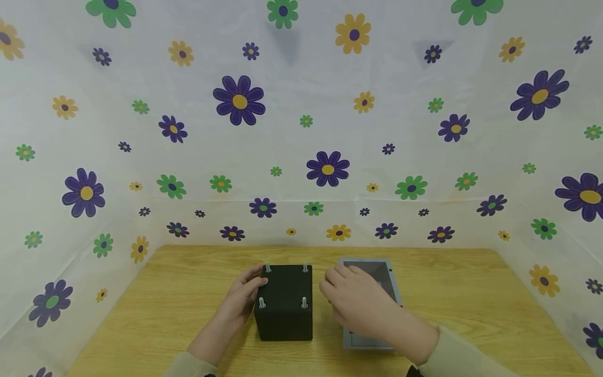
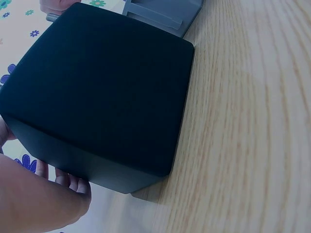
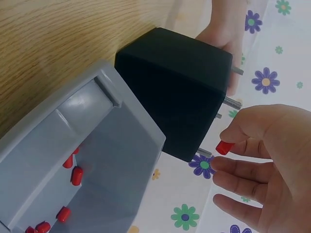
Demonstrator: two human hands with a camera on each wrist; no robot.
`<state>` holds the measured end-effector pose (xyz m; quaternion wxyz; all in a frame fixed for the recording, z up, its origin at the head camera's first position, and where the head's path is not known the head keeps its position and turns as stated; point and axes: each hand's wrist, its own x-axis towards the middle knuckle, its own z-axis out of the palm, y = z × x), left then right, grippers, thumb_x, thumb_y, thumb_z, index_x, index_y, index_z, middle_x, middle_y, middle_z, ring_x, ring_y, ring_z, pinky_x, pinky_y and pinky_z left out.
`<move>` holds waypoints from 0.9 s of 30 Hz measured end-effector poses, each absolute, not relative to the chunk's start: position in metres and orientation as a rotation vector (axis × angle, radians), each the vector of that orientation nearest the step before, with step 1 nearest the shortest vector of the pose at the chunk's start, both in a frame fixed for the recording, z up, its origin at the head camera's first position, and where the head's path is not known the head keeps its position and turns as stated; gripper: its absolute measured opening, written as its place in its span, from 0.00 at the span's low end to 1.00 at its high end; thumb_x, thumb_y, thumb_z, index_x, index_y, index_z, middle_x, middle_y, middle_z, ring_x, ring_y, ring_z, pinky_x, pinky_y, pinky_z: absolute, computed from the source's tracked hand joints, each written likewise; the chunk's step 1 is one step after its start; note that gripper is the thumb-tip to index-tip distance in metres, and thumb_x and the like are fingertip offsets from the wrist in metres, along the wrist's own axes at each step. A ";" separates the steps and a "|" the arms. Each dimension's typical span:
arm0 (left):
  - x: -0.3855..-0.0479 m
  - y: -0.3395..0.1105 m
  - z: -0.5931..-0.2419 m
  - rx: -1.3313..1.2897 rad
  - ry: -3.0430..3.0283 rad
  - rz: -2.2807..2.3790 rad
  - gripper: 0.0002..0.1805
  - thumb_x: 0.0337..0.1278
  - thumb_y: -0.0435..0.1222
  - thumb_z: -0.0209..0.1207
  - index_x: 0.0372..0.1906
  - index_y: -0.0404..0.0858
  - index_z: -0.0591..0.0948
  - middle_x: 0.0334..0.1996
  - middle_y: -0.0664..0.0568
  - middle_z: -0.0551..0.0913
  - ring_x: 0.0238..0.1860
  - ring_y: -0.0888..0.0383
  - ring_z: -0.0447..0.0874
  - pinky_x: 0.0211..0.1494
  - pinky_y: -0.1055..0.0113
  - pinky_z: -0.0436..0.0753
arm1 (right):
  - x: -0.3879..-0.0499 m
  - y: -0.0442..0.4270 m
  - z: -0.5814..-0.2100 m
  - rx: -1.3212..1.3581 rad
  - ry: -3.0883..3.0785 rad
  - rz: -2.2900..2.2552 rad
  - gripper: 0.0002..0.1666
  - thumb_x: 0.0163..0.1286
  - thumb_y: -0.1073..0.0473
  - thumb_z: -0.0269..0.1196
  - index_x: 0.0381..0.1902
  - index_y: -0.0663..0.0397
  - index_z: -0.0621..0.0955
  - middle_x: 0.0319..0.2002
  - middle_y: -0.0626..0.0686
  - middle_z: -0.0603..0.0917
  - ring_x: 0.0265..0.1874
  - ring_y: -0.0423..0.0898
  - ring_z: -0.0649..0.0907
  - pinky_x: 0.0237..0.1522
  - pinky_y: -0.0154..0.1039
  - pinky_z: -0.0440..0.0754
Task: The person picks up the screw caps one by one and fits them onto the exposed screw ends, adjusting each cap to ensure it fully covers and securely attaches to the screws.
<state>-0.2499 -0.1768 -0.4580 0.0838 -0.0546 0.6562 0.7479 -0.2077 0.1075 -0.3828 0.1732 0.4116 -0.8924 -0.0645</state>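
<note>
A black block stands on the wooden table with several metal studs upright from its top, one near each corner. My left hand holds the block's left side, thumb at the top edge; in the left wrist view its fingers lie along the far side. Between thumb and index finger my right hand pinches a small red cap, close to the studs but apart from them. The head view hides this cap behind the right hand.
Right of the block is a grey bin, partly under my right forearm. Several red caps lie inside it. A flower-patterned white sheet hangs behind and on both sides of the table.
</note>
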 end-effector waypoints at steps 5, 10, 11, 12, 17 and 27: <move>-0.250 -0.177 -0.458 -0.165 1.971 2.224 0.30 0.70 0.32 0.57 0.75 0.32 0.69 0.65 0.46 0.73 0.52 0.65 0.80 0.56 0.75 0.79 | -0.207 0.106 -0.384 1.171 -2.512 -0.166 0.09 0.69 0.57 0.71 0.44 0.46 0.83 0.40 0.44 0.81 0.38 0.42 0.73 0.41 0.34 0.75; -0.250 -0.176 -0.458 -0.165 1.959 2.229 0.30 0.71 0.32 0.57 0.75 0.32 0.68 0.65 0.46 0.73 0.51 0.65 0.80 0.55 0.75 0.80 | -0.207 0.105 -0.384 1.179 -2.483 -0.165 0.08 0.69 0.57 0.71 0.43 0.46 0.83 0.39 0.44 0.80 0.38 0.42 0.73 0.39 0.33 0.74; -0.250 -0.176 -0.458 -0.166 1.957 2.231 0.30 0.70 0.31 0.57 0.75 0.32 0.68 0.65 0.46 0.73 0.51 0.65 0.80 0.55 0.75 0.80 | -0.207 0.104 -0.385 1.178 -2.475 -0.165 0.08 0.69 0.57 0.71 0.43 0.46 0.83 0.39 0.44 0.80 0.38 0.42 0.74 0.39 0.33 0.74; -0.251 -0.176 -0.458 -0.164 1.957 2.230 0.30 0.71 0.31 0.56 0.75 0.32 0.68 0.66 0.45 0.73 0.51 0.65 0.80 0.55 0.75 0.79 | -0.207 0.104 -0.385 1.176 -2.468 -0.166 0.08 0.68 0.57 0.71 0.43 0.46 0.82 0.39 0.44 0.80 0.37 0.42 0.74 0.39 0.33 0.74; -0.251 -0.177 -0.459 -0.180 1.958 2.236 0.30 0.70 0.31 0.57 0.75 0.32 0.68 0.65 0.46 0.73 0.51 0.65 0.80 0.55 0.76 0.80 | -0.207 0.101 -0.387 1.168 -2.420 -0.160 0.10 0.67 0.56 0.72 0.42 0.46 0.82 0.39 0.44 0.81 0.38 0.42 0.76 0.39 0.35 0.77; -0.250 -0.176 -0.458 -0.167 1.946 2.245 0.30 0.71 0.31 0.56 0.75 0.31 0.68 0.64 0.47 0.74 0.50 0.66 0.81 0.54 0.76 0.81 | -0.206 0.093 -0.385 1.167 -2.388 -0.113 0.08 0.67 0.58 0.71 0.40 0.48 0.81 0.36 0.45 0.80 0.37 0.43 0.78 0.38 0.34 0.76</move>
